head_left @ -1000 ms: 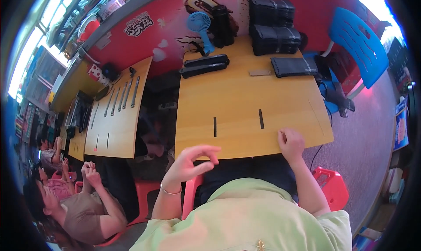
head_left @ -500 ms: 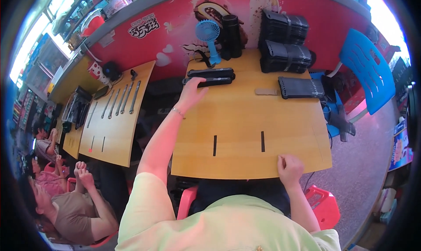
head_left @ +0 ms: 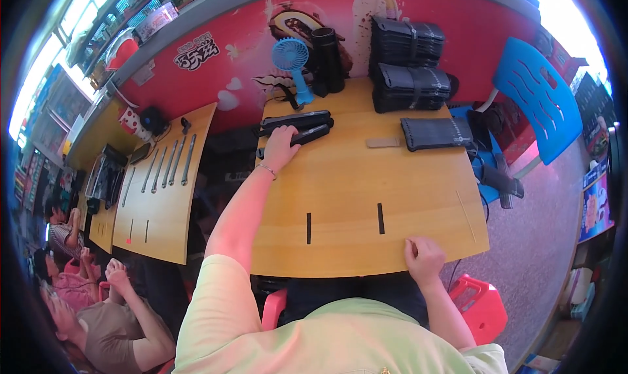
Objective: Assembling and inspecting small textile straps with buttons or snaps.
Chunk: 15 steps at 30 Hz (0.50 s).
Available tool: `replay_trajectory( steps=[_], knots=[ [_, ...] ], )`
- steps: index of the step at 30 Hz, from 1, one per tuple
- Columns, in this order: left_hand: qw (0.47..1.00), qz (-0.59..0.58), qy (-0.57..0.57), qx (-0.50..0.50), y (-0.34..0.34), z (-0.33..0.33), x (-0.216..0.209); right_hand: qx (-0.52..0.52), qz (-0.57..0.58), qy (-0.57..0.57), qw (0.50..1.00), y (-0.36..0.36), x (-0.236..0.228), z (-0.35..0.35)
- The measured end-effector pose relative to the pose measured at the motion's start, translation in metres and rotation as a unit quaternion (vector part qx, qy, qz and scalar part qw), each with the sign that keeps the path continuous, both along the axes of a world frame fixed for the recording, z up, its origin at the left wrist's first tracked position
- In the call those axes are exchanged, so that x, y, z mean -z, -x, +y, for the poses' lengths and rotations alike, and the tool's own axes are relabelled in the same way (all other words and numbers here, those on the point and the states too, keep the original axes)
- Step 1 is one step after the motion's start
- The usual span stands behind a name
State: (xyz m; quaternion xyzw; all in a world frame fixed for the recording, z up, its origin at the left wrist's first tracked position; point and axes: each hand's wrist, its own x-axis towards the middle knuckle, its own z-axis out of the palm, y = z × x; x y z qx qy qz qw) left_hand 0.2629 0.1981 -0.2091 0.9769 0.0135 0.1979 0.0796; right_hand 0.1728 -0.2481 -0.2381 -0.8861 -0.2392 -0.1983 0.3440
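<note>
At the table's far left, my left hand [head_left: 281,146] has its fingers closed on the end of a long, narrow black case [head_left: 310,135]. That case lies tilted, its right end pointing away from me. Just behind it is a second black case [head_left: 296,120] of the same shape. My right hand [head_left: 426,259] rests at the front edge, to the right, curled into a loose fist with nothing visible in it. Two short black strips [head_left: 381,218] are on the tabletop [head_left: 347,178] between my hands and the front edge.
Bundled black pouches [head_left: 412,86] are stacked at the back right, with a single pouch [head_left: 435,133] and a grey-brown strip [head_left: 383,142] before them. A blue fan [head_left: 291,57] and a black cylinder [head_left: 327,60] stand behind. People sit along another table [head_left: 157,204] at left.
My left hand has shifted to the near case's left end and that case has turned from nearly level to tilted. The view has moved slightly; my right hand stays at the edge.
</note>
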Motion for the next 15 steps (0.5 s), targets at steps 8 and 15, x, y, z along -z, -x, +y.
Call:
replay_trajectory(
  steps=[8,15],
  knots=[
    [1.0,0.023,0.011,-0.007,0.014,-0.007,-0.012,-0.003,0.001,0.008,1.0,0.0,-0.001,-0.001],
    [0.996,0.087,-0.026,0.009,0.024,-0.014,-0.03,-0.007,0.009,0.012,1.0,0.001,0.0,-0.001]
  ],
)
